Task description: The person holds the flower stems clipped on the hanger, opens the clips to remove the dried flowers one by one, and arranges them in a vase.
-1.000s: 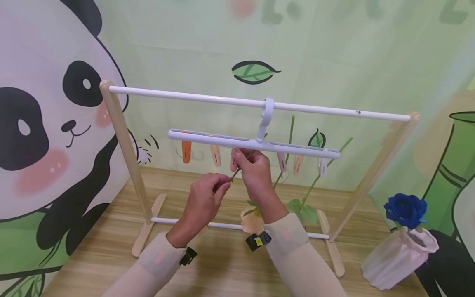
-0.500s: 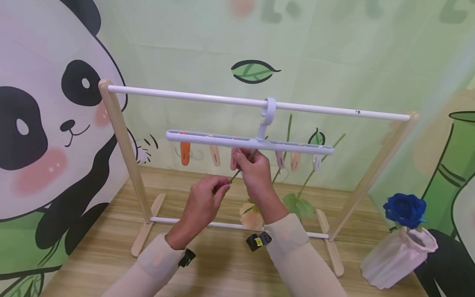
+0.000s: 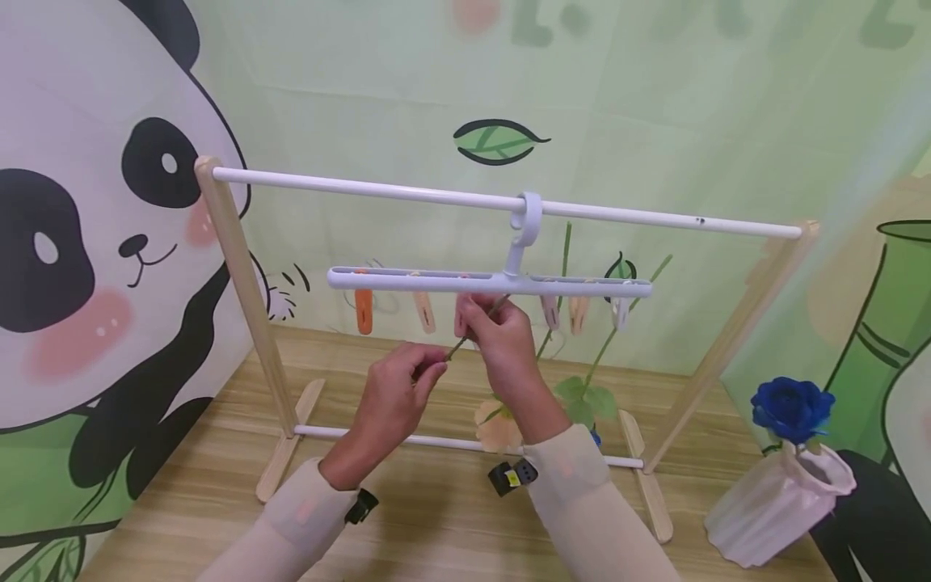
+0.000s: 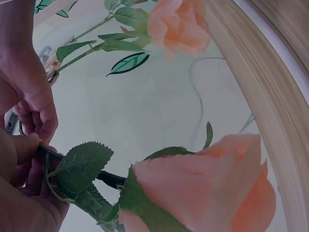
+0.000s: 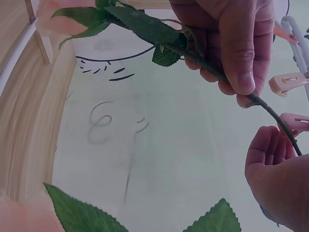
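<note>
My left hand (image 3: 393,392) grips the green stem (image 5: 212,68) of a peach artificial rose (image 4: 203,181); its bloom hangs below that hand, seen large in the left wrist view. With thumb and fingers my right hand (image 3: 505,343) pinches a pink clothespin (image 3: 461,314) under the lilac hanger (image 3: 422,281). The stem slants up from the left hand to the right hand at this clothespin, its upper end partly hidden by the fingers. Other clothespins hang along the hanger: an orange one (image 3: 364,311) and a peach one (image 3: 424,311) to the left, several more to the right.
The hanger hooks over the white rod (image 3: 364,187) of a wooden-legged rack (image 3: 250,299). Flowers hang head-down at its right, including a peach rose (image 3: 496,428). A white vase (image 3: 778,505) with a blue rose (image 3: 791,408) stands at the right on the wood-grain table (image 3: 182,485).
The hanger has tipped closer to level, its left end lower and its right end higher. Flowers clipped at the right swung slightly left. Both hands keep their holds, barely moving.
</note>
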A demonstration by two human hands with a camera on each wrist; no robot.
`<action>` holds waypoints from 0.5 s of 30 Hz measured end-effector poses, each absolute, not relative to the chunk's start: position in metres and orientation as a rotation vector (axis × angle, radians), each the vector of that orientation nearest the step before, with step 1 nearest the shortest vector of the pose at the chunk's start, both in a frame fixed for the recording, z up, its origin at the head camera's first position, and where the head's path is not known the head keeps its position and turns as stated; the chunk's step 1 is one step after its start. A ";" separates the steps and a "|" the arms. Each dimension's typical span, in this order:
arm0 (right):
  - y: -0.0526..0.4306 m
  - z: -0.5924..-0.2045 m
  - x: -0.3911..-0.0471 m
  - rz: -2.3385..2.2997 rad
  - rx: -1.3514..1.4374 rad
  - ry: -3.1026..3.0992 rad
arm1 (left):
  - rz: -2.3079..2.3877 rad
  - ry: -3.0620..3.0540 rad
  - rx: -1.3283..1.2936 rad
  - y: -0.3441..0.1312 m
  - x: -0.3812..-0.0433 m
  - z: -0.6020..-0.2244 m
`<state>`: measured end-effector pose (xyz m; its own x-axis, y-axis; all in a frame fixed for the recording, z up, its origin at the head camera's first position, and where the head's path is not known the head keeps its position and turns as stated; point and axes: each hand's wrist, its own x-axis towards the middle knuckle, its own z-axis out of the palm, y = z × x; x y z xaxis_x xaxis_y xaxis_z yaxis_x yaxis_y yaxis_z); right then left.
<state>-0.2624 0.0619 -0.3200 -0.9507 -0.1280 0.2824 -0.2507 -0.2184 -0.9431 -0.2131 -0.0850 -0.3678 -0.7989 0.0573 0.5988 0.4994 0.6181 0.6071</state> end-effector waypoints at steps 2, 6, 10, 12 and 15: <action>0.063 -0.321 -0.261 2.343 0.461 -1.925 | -1.097 -2.322 -0.433 -0.086 -0.212 -0.368; 0.066 -0.324 -0.260 2.338 0.387 -1.955 | -1.093 -2.327 -0.438 -0.087 -0.212 -0.368; 0.073 -0.326 -0.258 2.323 0.307 -1.974 | -1.084 -2.330 -0.454 -0.089 -0.212 -0.368; 0.076 -0.326 -0.257 2.332 0.295 -1.969 | -1.073 -2.345 -0.460 -0.091 -0.212 -0.369; 0.079 -0.326 -0.256 2.341 0.293 -1.968 | -1.059 -2.374 -0.453 -0.094 -0.213 -0.371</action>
<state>-0.2557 0.0786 -0.3256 -0.9794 -0.0696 0.1895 -0.1747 -0.1780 -0.9684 -0.2130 -0.0939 -0.3711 -0.8210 0.0962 0.5628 0.4829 0.6428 0.5947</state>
